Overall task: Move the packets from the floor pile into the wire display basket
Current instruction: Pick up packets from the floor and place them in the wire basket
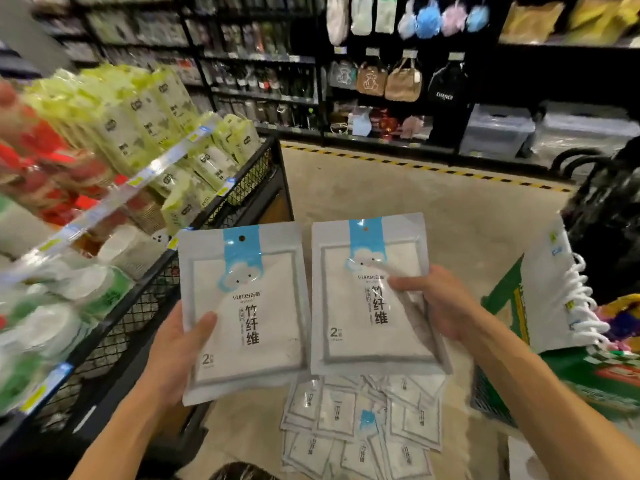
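Left hand [180, 344] & right hand [440, 303] each grip one cloth packet [242, 313] [374, 296], thumbs on front; swing both w/ faces up to the wire display basket [221, 199] at frame left, clearing rim.

Handbags [388, 81] hang on far rack; green-white packs [138, 123] fill left shelf.

Two bare forearms reach up from the bottom edge, angled inward toward each other. The left hand [180, 336] is raised palm-up, thumb laid across the front of a packet [244, 313] and fingers hidden behind it. The right hand [438, 301] grips a second packet [375, 296] by its right edge, thumb pressed on the front face, wrist bent inward. Both hands sit at about the same height, side by side.
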The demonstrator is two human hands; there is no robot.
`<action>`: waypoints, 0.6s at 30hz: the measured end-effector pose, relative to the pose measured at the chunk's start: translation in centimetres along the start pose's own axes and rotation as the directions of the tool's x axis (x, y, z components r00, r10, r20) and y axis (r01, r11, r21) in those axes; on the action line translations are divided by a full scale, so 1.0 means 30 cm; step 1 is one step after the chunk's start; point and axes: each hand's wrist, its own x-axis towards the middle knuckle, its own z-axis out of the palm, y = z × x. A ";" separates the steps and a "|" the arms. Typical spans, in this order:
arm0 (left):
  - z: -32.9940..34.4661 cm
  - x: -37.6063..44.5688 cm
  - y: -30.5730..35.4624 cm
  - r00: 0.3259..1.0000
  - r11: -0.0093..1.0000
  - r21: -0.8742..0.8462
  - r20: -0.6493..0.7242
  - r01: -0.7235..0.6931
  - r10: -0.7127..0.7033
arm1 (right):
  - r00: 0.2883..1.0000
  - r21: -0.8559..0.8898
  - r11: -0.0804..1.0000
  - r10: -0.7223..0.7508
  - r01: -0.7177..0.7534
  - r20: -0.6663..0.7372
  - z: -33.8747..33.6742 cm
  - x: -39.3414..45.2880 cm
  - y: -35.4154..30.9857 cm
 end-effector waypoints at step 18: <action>-0.207 -0.933 -0.191 0.843 0.938 -0.336 -0.527 -0.086 -0.111 | 0.799 -0.255 0.954 0.027 0.160 0.601 0.281 -0.282 -0.017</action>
